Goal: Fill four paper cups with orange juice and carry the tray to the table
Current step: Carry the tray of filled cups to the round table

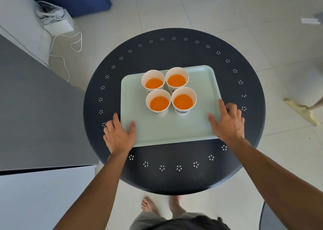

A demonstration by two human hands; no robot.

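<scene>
A pale green tray point(166, 130) lies flat on a round dark table point(174, 179). Several white paper cups point(158, 103) stand close together in a square on the tray's far half, each holding orange juice point(183, 101). My left hand point(118, 135) is at the tray's near left corner, with its thumb on the tray surface and its fingers spread on the table beside the rim. My right hand point(229, 123) covers the near right corner, thumb on the tray, fingers spread over the right rim. Neither hand's fingers are under the tray.
A grey counter point(35, 107) and a white surface point(43, 194) stand close on the left. A white box with loose cables point(57, 21) sits on the tiled floor behind. My bare feet point(148, 205) stand at the table's near edge. A cream furniture foot point(304, 110) is at the right.
</scene>
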